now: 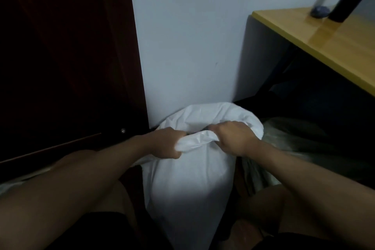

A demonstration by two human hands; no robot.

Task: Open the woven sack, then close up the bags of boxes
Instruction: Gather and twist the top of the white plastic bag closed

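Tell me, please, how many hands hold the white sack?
2. The left hand grips the near rim of the white sack on its left; the right hand grips the rim on its right.

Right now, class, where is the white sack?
In the head view the sack stands low at centre against the wall, its mouth gripped by the left hand and right hand.

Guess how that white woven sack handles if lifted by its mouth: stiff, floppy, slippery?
Likely floppy at the top: the white woven sack crumples into folds where the left hand and right hand grip its rim. The body looks filled and stands upright, so it is probably fairly heavy. The fabric looks smooth, perhaps slippery, so bunched grips seem sensible.
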